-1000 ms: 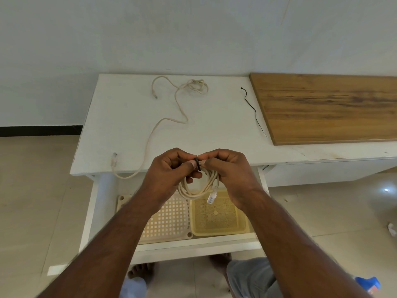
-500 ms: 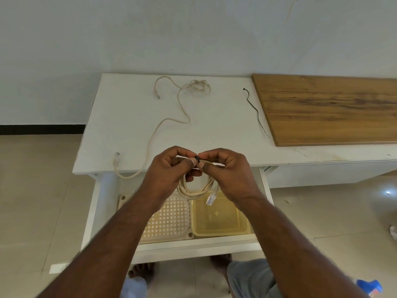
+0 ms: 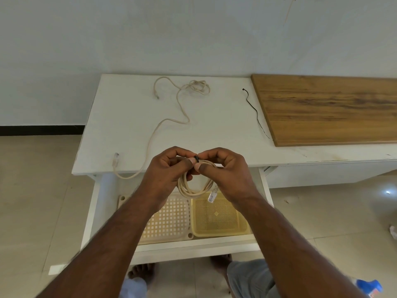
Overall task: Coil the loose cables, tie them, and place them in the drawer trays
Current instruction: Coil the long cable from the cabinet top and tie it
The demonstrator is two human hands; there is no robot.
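Both hands meet over the open drawer (image 3: 150,252), just in front of the table (image 3: 120,117) edge. The left hand (image 3: 165,168) has its fingers curled, thumb and forefinger pinching the top of the coil (image 3: 194,186). The right hand (image 3: 227,171) is likewise curled, thumb and forefinger pinching the same spot from 3 o'clock. The fingertips of the two hands touch around a small black tie (image 3: 196,158) at the 12 o'clock point of the coil. The coil, a cream cable wound in several loops, hangs below the hands above the gap between the two trays; its clear plug (image 3: 211,196) dangles at 4 o'clock over the yellow tray (image 3: 217,232). The white tray (image 3: 169,220) lies just beside the yellow tray, at its 9 o'clock, both inside the drawer. On the table, a loose cable (image 3: 163,123) runs from a tangle at 12 o'clock to the near edge at 9 o'clock. A thin black wire (image 3: 255,112) lies at 1 o'clock, beside a wooden board (image 3: 330,108).
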